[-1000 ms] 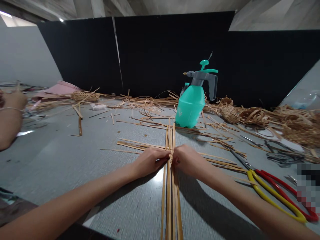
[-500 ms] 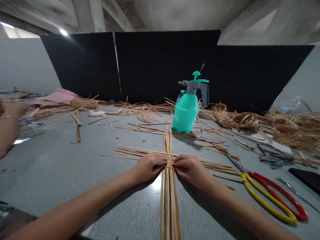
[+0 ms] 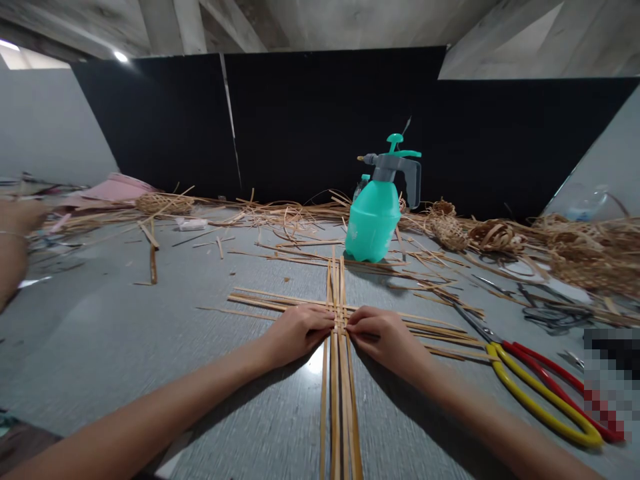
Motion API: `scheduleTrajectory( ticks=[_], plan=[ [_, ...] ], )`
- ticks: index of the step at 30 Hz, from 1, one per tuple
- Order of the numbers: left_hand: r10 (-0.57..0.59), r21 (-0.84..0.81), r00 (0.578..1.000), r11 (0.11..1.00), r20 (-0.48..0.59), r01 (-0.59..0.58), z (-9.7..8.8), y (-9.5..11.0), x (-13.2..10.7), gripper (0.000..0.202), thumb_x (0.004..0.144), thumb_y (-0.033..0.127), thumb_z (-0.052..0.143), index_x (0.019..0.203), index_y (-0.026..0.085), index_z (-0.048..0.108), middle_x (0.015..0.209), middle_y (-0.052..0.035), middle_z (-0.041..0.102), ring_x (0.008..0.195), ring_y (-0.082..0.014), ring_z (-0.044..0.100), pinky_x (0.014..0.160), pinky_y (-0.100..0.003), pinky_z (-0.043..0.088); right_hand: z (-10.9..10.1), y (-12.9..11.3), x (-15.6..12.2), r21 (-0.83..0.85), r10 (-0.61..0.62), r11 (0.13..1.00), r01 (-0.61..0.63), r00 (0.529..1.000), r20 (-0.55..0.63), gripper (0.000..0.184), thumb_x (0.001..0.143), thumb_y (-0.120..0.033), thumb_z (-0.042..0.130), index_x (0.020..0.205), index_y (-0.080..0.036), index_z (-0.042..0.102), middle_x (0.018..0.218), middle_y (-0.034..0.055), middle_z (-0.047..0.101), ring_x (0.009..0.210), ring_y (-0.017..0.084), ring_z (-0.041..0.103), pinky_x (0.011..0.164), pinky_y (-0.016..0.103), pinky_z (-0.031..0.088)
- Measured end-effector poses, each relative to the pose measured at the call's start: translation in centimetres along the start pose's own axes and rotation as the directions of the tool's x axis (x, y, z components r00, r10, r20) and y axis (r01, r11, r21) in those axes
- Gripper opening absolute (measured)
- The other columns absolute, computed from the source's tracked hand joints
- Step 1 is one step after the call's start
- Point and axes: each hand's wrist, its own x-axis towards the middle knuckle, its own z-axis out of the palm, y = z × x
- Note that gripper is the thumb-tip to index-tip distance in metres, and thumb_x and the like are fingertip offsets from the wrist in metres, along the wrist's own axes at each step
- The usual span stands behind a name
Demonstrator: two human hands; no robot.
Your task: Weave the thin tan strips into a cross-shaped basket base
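Note:
Flat tan strips, perhaps bamboo or rattan, cross in a small woven patch in front of me. The lengthwise strips [image 3: 342, 407] run toward me and away, and the crosswise strips [image 3: 440, 329] stick out on both sides. On the left edge of the patch, my left hand [image 3: 303, 331] has its fingers closed on the woven strips. My right hand [image 3: 383, 337] pinches them at the right edge, a small gap from the other hand. The fingertips partly cover the crossing, so single strips under them are hidden.
Scissors [image 3: 540, 393] with red and yellow handles lie at the right. A turquoise spray bottle [image 3: 374, 223] stands behind the weave. Loose strips and woven pieces [image 3: 495, 237] line the table's back. Another person's hand [image 3: 20, 217] shows at far left. Part of the right is pixelated.
The view has shifted slightly, with the scissors and spray bottle a little farther right. Both hands stay at the woven crossing with hardly any movement.

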Motion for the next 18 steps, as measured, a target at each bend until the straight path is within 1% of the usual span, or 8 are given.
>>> scheduleTrajectory(
  ticks=[4, 6, 9, 12, 15, 18],
  plan=[
    [0.049, -0.006, 0.999, 0.999, 0.022, -0.049, 0.0, -0.1, 0.0, 0.024, 0.090, 0.018, 0.044, 0.102, 0.016, 0.066, 0.103, -0.0072, 0.068, 0.098, -0.0172, 0.062, 0.089, -0.029, 0.046, 0.5, 0.4, 0.0, -0.040, -0.033, 0.999, 0.031, 0.999, -0.042, 0.022, 0.077, -0.006, 0.052, 0.069, -0.014, 0.070, 0.076, 0.0086, 0.067, 0.068, 0.015, 0.062, 0.063, 0.025, 0.048],
    [0.053, 0.001, 0.998, 0.999, 0.032, -0.053, 0.0, -0.1, 0.0, 0.025, 0.091, 0.018, 0.043, 0.100, 0.017, 0.066, 0.101, -0.0067, 0.069, 0.098, -0.0169, 0.062, 0.089, -0.029, 0.046, 0.5, 0.5, 0.0, -0.045, -0.040, 0.998, 0.038, 0.998, -0.042, 0.022, 0.076, -0.006, 0.052, 0.068, -0.014, 0.070, 0.076, 0.0088, 0.067, 0.068, 0.016, 0.062, 0.063, 0.025, 0.047],
    [0.024, 0.034, 0.999, 0.999, 0.033, -0.026, 0.2, -0.2, -0.1, 0.026, 0.091, 0.019, 0.042, 0.096, 0.016, 0.067, 0.098, -0.0067, 0.069, 0.097, -0.0170, 0.062, 0.089, -0.029, 0.045, 0.0, 0.2, 0.1, -0.008, -0.022, 1.000, 0.022, 1.000, 0.008, 0.021, 0.077, -0.008, 0.052, 0.070, -0.014, 0.070, 0.079, 0.0094, 0.067, 0.070, 0.016, 0.062, 0.063, 0.025, 0.048],
    [0.002, 0.040, 1.000, 0.999, 0.010, -0.002, 0.3, -0.4, -0.1, 0.024, 0.091, 0.020, 0.044, 0.096, 0.017, 0.067, 0.099, -0.0063, 0.069, 0.096, -0.0166, 0.062, 0.087, -0.028, 0.046, -0.8, -0.2, 0.0, 0.068, 0.001, 0.998, -0.004, 0.999, 0.051, 0.018, 0.078, -0.011, 0.053, 0.078, -0.016, 0.071, 0.083, 0.0086, 0.068, 0.074, 0.017, 0.063, 0.068, 0.027, 0.049],
    [-0.013, 0.027, 1.000, 1.000, 0.008, 0.013, 0.2, -0.2, -0.2, 0.023, 0.089, 0.017, 0.046, 0.099, 0.017, 0.066, 0.101, -0.0061, 0.069, 0.096, -0.0161, 0.062, 0.088, -0.027, 0.045, -1.3, -0.1, -0.5, 0.122, -0.009, 0.993, 0.005, 0.999, 0.036, 0.019, 0.078, -0.011, 0.054, 0.086, -0.018, 0.070, 0.089, 0.0073, 0.068, 0.081, 0.017, 0.062, 0.075, 0.029, 0.049],
    [-0.071, 0.035, 0.997, 0.997, 0.031, 0.070, -0.2, 0.4, -0.1, 0.023, 0.086, 0.015, 0.047, 0.101, 0.015, 0.065, 0.102, -0.0066, 0.068, 0.097, -0.0168, 0.061, 0.090, -0.029, 0.043, -1.3, 0.1, -0.9, 0.098, -0.026, 0.995, 0.025, 1.000, 0.005, 0.016, 0.079, -0.011, 0.054, 0.084, -0.018, 0.068, 0.089, 0.0069, 0.067, 0.081, 0.016, 0.061, 0.074, 0.029, 0.048]
  ],
)
